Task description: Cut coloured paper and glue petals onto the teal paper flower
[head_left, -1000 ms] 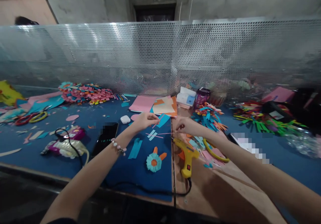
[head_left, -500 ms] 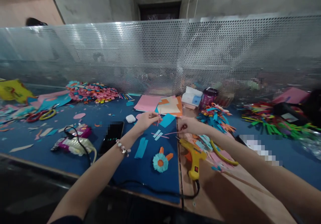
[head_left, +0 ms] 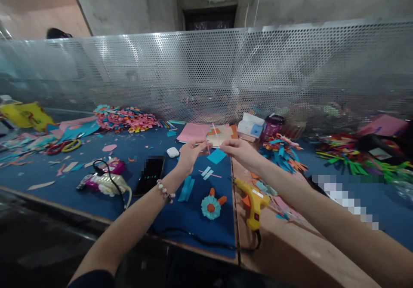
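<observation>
My left hand (head_left: pixel 189 155), with a beaded bracelet at its wrist, pinches a thin pink paper strip that is partly blurred. Close to it, my right hand (head_left: pixel 240 152) is closed on another pink paper strip (head_left: pixel 215 130), which points up and left from the fingertips. The fingertips of both hands are a small gap apart. Just below them lies a blue paper piece (head_left: pixel 216 156). Nearer to me are pale blue strips (head_left: pixel 207 173) crossed by a pink one, folded blue strips (head_left: pixel 186 189) and a round light-blue paper rosette (head_left: pixel 211 207) with an orange centre and two orange tabs.
A yellow glue gun (head_left: pixel 254 202) lies below my right forearm, its black cord (head_left: pixel 206 241) along the front edge. A phone (head_left: pixel 150 176) and white earbud case (head_left: pixel 172 152) are at left. Paper piles and a perforated metal screen (head_left: pixel 206 73) stand behind.
My right hand has moved up and left with its pink strip, from beside the glue gun's tip to close by my left hand. The strip now points upward. The view has shifted slightly.
</observation>
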Tool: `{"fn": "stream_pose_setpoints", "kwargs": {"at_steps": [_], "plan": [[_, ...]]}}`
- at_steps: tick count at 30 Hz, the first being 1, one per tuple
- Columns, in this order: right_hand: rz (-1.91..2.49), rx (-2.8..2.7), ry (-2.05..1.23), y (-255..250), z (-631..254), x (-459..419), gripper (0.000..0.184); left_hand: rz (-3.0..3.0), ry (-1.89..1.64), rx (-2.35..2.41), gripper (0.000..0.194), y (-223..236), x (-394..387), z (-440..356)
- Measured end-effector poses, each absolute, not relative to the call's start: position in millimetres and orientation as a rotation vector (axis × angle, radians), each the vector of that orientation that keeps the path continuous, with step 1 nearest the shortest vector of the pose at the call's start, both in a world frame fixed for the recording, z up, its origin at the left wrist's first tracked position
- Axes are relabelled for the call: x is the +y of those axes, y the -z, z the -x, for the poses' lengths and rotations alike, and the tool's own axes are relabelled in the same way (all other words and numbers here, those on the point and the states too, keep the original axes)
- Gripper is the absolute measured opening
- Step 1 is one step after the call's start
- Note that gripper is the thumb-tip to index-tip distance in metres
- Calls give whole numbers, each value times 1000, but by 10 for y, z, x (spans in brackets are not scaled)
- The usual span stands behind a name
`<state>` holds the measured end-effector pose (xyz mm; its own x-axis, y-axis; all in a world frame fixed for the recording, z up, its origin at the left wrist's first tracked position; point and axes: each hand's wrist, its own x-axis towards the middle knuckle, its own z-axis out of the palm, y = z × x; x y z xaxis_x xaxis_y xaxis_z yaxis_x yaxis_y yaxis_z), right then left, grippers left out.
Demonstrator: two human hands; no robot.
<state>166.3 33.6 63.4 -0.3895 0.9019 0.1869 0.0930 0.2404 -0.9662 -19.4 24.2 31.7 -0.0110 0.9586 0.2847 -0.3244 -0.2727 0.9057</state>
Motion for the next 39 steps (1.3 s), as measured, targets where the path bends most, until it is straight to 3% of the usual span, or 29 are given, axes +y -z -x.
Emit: {"fn": "stream_pose_setpoints", "kwargs": {"at_steps": [28,39], "plan": [[998,-1547,-1432,-484,-1378,334,28,-1086,-1529,791,28,-315,152,167],[1065,-1609,-1342,-518,-1312,286,31,-1116,-1520,745,24,-311,152,174]]}}
